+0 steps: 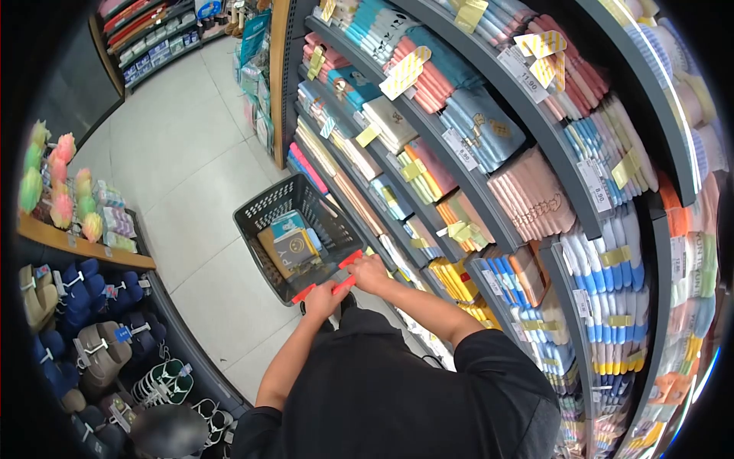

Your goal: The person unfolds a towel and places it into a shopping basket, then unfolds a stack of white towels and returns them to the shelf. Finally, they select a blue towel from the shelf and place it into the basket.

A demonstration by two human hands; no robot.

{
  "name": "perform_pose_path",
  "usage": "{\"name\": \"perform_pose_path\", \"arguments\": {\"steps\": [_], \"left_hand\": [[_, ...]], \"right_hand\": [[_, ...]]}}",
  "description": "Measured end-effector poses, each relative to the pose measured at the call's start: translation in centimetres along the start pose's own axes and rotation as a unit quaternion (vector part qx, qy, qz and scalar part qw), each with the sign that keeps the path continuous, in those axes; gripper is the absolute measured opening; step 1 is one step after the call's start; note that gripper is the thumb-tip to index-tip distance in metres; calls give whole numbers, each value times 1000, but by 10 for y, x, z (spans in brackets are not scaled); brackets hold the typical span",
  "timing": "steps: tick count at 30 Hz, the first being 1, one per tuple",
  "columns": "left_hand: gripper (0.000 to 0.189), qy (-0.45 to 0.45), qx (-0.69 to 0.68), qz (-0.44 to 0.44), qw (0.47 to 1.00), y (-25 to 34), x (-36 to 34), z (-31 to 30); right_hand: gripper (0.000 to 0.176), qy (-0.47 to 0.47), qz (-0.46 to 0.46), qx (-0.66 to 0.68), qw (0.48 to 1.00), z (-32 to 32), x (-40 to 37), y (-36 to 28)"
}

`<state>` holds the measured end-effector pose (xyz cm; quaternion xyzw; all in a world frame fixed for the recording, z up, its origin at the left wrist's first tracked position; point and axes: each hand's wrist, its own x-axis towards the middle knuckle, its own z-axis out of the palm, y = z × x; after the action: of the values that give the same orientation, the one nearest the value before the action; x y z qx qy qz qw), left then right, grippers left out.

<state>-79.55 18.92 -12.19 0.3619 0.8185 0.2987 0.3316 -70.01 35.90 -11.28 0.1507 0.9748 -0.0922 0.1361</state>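
A black plastic shopping basket (252, 218) stands in front of my body, with a red handle (304, 294) along its near side. My left hand (325, 299) is closed round the handle's left part. Further right, my right hand (370, 274) grips the same handle near its right end. Inside the basket lie several packaged items, among them a brown and grey package (289, 251) with a yellow smiley face and a blue one (287, 223) behind it.
Shelves of folded towels (531, 195) with price tags curve along the right. Slippers (103, 352) hang at the lower left, below a wooden ledge (84, 246) with colourful fluffy items. A tiled floor (183, 161) runs between the shelves toward a far rack.
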Motion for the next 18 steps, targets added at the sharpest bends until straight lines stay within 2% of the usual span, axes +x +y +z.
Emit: {"name": "perform_pose_path", "arguments": {"steps": [3,6,9,11,12,18], "left_hand": [[54,-7,11,-14,1000,-1,2,0],[55,-5,6,-9,1000,-3,4,2],[54,-9,-9,-9,1000,0,5,2],[53,-13,-17,-17,1000,1,4,3],[53,-17,-20,-20,999,1,4,4],[52,-53,-68,-30,996,0,7,12]], "right_hand": [[23,9,-2,5,1000,-5,1,-1],[12,87,-34,20,995,0,0,3],[13,5,-34,-17,999,5,8,12],[16,-3,-40,-15,999,13,10,19],[17,-44,-25,-2,999,1,11,16],[18,-136,-63,-13,989,-18,17,25]]}}
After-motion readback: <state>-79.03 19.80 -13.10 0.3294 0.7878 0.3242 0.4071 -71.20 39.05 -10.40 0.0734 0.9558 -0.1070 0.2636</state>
